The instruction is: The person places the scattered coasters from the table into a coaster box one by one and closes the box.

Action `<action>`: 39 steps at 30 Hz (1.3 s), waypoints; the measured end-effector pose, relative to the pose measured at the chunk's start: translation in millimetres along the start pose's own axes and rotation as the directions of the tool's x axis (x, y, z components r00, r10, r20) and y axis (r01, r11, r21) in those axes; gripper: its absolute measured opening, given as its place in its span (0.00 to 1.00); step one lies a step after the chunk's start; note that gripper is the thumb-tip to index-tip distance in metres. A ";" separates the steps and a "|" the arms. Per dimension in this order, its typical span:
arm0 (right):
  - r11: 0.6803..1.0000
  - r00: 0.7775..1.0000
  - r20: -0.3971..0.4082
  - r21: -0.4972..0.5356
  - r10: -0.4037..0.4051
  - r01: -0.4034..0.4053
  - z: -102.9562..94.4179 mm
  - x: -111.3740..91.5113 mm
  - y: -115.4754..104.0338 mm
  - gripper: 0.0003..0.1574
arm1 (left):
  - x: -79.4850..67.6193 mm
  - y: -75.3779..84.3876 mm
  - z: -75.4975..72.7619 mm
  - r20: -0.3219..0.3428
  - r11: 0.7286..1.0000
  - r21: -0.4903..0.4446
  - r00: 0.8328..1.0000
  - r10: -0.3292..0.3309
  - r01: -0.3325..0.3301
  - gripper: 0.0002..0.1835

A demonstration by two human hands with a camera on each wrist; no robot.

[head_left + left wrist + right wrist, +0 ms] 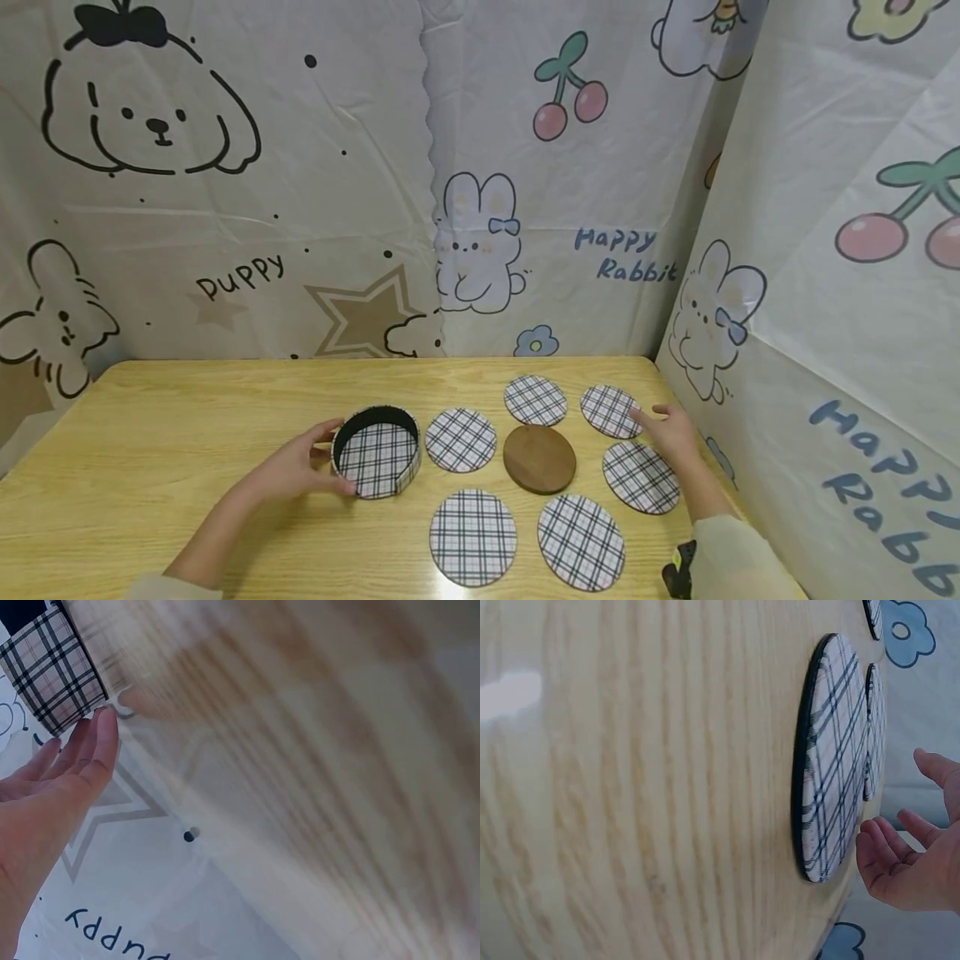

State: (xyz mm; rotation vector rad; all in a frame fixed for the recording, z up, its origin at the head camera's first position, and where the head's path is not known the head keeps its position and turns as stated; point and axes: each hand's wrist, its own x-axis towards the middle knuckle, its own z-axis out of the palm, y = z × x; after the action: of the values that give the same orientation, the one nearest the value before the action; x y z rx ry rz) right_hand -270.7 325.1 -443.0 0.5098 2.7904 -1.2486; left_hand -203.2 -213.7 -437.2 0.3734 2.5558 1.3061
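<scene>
A round plaid coaster holder [375, 451] with a dark inner wall stands left of centre on the wooden table [172, 433]. My left hand [330, 460] cups its left side, thumb behind and fingers in front. In the left wrist view, straight fingers [94, 750] touch the plaid wall [52, 667]. Several plaid coasters lie flat around a brown wooden coaster [539, 458]. My right hand [647, 415] reaches with straight fingers to the edge of the far right plaid coaster [609, 410]. The right wrist view shows that hand [907, 862] relaxed beside a coaster [829, 757], holding nothing.
Printed cartoon curtains [300, 208] close off the back and right sides of the table. Another plaid coaster [640, 477] lies just under my right forearm. Two more [472, 536] [581, 542] lie near the front edge. The table's left half is bare wood.
</scene>
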 end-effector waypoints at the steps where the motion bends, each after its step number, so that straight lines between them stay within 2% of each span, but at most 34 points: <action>1: 1.000 1.000 -0.004 0.003 0.007 -0.007 0.9 0.2 1.6 0.47 | -0.4 -0.3 0.2 0.007 1.000 -0.006 1.000 -0.002 0.002 0.56; 11: 0.999 0.997 -0.065 -0.028 0.034 -0.036 15.1 7.0 9.4 0.45 | 1.3 -2.6 1.9 0.032 0.999 -0.036 0.999 -0.009 0.010 0.59; 18: 0.996 0.994 -0.085 -0.056 0.062 -0.067 24.7 8.6 8.4 0.50 | 1.2 -2.8 3.2 0.028 0.999 -0.034 0.999 -0.023 0.024 0.59; 25: 0.988 0.995 -0.081 -0.133 0.066 -0.076 25.4 9.5 4.1 0.53 | 0.5 -0.8 2.3 0.024 0.999 -0.024 0.999 -0.041 0.041 0.59; 33: 0.989 0.989 -0.089 -0.081 0.117 -0.124 26.8 10.6 0.7 0.48 | 1.0 -2.2 1.9 0.019 0.999 -0.020 0.999 -0.042 0.042 0.58; 36: 0.988 0.988 -0.084 -0.078 0.129 -0.136 27.0 10.3 0.5 0.51 | 1.3 -2.9 2.3 0.021 0.999 -0.028 0.999 -0.036 0.036 0.58; 39: 0.985 0.990 -0.068 -0.119 0.120 -0.128 28.0 9.5 -0.4 0.56 | 0.7 -2.7 1.8 0.019 0.999 -0.027 0.999 -0.037 0.037 0.58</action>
State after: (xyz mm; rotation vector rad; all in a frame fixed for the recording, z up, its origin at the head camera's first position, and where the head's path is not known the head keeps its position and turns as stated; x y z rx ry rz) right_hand -282.5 306.9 -463.2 0.7114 2.8120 -1.0467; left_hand -203.6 -213.7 -440.5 0.3297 2.5149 1.3170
